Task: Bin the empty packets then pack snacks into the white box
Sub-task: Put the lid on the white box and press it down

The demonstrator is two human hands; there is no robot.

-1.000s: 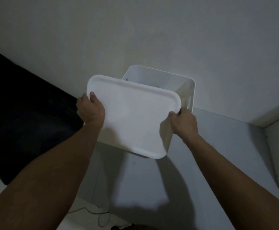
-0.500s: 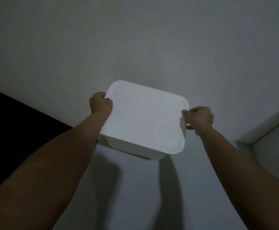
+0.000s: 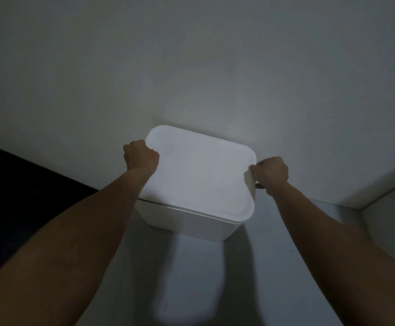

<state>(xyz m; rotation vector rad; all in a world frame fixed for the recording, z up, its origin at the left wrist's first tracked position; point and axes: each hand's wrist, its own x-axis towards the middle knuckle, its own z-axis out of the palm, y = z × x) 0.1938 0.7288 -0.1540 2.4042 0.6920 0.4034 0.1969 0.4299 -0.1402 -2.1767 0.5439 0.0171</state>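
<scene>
The white box (image 3: 187, 225) sits on a pale shelf (image 3: 285, 267), pushed back near the wall (image 3: 191, 67), and its lid (image 3: 199, 175) lies across the top between the person's two hands. The left hand (image 3: 140, 156) is clenched over the lid's left edge, knuckles up, fingers curled round the rim. The right hand (image 3: 271, 172) pinches the lid's right edge, thumb on top and fingers tucked beneath.

A thin dark seam shows along the near side, just below the left wrist, so I'd say the lid is laid on but perhaps not pressed fully home there.

As for the job: no empty packets, no bin and no loose snacks are anywhere in sight. Whether the box holds snacks I cannot tell, since the lid hides the inside. With the lid going on, this looks like the closing stage, the packing most likely finished. What seems left is seating the lid all round and letting go.
</scene>
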